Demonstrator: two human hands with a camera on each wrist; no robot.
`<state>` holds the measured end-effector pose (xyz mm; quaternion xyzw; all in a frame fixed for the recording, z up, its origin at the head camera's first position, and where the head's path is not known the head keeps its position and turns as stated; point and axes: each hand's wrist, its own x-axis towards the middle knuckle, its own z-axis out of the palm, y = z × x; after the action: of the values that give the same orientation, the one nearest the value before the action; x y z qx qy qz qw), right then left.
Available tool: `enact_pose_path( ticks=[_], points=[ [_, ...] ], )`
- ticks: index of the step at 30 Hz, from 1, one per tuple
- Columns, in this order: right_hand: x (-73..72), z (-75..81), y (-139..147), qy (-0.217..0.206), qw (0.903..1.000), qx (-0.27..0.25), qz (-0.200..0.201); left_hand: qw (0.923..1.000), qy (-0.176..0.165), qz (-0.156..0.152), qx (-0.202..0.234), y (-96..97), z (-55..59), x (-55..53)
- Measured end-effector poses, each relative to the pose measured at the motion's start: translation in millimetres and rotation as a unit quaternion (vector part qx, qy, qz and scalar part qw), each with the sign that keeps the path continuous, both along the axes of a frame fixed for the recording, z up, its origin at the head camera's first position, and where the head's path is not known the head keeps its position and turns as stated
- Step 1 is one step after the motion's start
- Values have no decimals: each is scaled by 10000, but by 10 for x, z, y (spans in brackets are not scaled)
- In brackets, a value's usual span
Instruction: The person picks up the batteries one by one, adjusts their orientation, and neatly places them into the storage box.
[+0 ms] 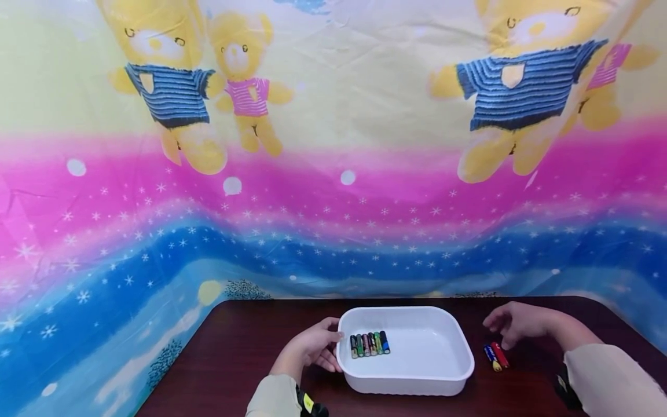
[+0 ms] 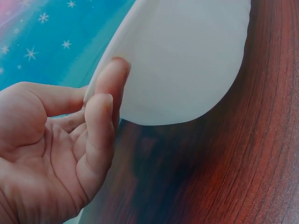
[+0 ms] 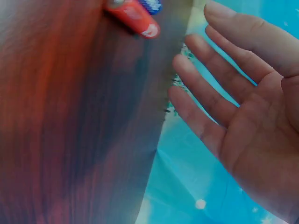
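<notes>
A white plastic basin [image 1: 417,373] stands on the dark table. My left hand [image 1: 316,346] pinches its left rim, thumb over the edge and fingers against the outside wall; the left wrist view shows this hand [image 2: 60,144] at the basin's side [image 2: 182,60]. Several AA-size batteries [image 1: 366,345] lie side by side in a row inside, towards the left. Right of the basin, a red battery [image 1: 500,355] and a blue battery [image 1: 490,357] lie together on the table. Just above them is my right hand [image 1: 526,324], holding nothing, its fingers [image 3: 205,100] loosely extended in the right wrist view.
The dark wood-grain table [image 1: 239,347] has rounded far corners. Behind it hangs a cloth [image 1: 333,202] printed with bears and snowflakes, reaching down to the table's far edge. Black straps [image 1: 567,389] with devices sit around the wrists.
</notes>
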<state>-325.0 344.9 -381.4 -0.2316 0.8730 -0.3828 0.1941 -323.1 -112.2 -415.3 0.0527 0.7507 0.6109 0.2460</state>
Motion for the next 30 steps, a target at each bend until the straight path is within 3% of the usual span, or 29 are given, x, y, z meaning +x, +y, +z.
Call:
enact_pose_path(
  ticks=[9, 21, 30],
  points=[
    [77, -170, -120, -355, 9923, 759, -913, 10000, 7, -24, 20, -7, 6, -1],
    [118, -304, -122, -1, 9901, 999, -985, 10000, -36, -10, -12, -7, 10, -3],
    [125, -346, -122, -3, 9878, 995, -1199, 10000, -59, -23, 19, -12, -13, -18]
  ],
)
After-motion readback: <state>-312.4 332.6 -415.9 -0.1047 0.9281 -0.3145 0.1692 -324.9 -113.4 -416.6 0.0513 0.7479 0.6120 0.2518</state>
